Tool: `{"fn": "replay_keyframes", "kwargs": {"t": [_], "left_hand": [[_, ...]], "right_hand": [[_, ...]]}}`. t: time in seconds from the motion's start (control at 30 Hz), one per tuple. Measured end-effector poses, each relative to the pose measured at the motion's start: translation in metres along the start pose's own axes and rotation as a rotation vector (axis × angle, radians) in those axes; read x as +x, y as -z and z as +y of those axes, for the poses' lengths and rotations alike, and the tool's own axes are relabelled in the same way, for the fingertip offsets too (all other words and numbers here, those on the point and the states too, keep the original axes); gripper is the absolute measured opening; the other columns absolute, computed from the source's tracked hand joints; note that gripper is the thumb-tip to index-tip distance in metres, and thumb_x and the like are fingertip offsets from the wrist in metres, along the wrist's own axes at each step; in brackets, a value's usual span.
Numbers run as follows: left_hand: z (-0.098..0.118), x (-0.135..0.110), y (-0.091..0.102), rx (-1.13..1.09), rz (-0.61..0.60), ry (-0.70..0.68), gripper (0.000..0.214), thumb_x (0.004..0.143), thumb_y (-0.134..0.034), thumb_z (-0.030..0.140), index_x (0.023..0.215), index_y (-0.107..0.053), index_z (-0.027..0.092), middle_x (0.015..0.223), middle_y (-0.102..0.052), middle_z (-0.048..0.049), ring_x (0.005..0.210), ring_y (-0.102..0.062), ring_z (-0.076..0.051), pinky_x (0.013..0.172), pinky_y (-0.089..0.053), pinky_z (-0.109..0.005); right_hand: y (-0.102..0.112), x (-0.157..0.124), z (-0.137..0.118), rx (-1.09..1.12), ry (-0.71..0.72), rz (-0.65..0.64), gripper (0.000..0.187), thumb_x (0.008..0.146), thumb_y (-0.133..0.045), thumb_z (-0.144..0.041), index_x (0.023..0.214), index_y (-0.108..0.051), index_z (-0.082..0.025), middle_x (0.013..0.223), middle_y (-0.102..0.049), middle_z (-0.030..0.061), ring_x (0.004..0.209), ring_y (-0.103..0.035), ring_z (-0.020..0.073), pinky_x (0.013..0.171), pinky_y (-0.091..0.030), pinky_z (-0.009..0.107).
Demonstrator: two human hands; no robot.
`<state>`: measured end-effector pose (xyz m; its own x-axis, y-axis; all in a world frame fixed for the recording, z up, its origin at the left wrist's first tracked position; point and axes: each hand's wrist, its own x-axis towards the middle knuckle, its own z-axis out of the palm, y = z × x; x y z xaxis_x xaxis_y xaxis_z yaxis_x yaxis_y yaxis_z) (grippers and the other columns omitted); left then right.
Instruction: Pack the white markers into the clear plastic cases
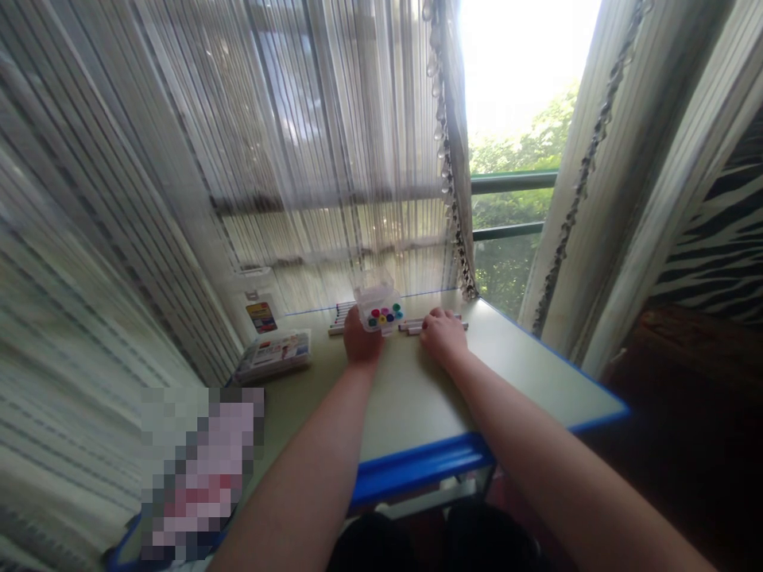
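My left hand [361,338] is wrapped round a clear plastic marker case [378,306], which is tipped so the coloured marker ends face me. My right hand [442,334] rests knuckles-up on the pale green table [411,397], its fingers curled over loose markers [417,324] lying beside the case. More markers [339,318] lie in a row to the left of the case, behind my left hand.
A flat printed box [275,355] lies at the table's left, with a small card [261,316] propped behind it. Sheer striped curtains [238,159] hang close along the far and left sides. The table's blue front edge [417,469] is near me. A window opens at right.
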<state>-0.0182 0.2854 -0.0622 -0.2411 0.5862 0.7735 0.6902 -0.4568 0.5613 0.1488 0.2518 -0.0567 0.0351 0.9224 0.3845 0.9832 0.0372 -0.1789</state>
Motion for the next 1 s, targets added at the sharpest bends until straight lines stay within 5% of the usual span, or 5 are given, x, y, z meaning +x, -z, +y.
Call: {"fn": "replay_keyframes", "kwargs": {"t": [0.47,0.77,1.0], "left_hand": [[0.0,0.0,0.002,0.003,0.002,-0.004,0.013,0.073,-0.059,0.021,0.084,-0.052,0.021,0.087,-0.064,-0.0079,0.086,-0.061,-0.025,0.078,-0.048,-0.039],[0.001,0.0,0.005,0.056,-0.013,0.003,0.013,0.073,-0.058,0.021,0.085,-0.052,0.019,0.088,-0.064,-0.0096,0.086,-0.061,-0.025,0.078,-0.048,-0.037],[0.002,-0.001,0.002,-0.032,-0.027,-0.005,0.013,0.074,-0.058,0.02,0.085,-0.052,0.019,0.088,-0.063,-0.009,0.086,-0.06,-0.023,0.078,-0.049,-0.037]], "right_hand": [[-0.001,-0.002,-0.002,0.021,0.166,-0.079,0.023,0.081,-0.047,-0.021,0.093,-0.066,-0.02,0.105,-0.061,0.0095,0.102,-0.045,0.0261,0.083,-0.035,0.037],[0.02,-0.008,-0.006,0.408,0.293,0.487,0.012,0.078,-0.044,-0.014,0.082,-0.053,-0.02,0.089,-0.058,0.0071,0.087,-0.046,0.0219,0.08,-0.038,0.034],[0.029,-0.015,-0.01,0.839,0.362,0.923,0.011,0.087,-0.043,-0.022,0.098,-0.04,-0.023,0.095,-0.05,0.0063,0.093,-0.053,0.0187,0.085,-0.045,0.038]]}}
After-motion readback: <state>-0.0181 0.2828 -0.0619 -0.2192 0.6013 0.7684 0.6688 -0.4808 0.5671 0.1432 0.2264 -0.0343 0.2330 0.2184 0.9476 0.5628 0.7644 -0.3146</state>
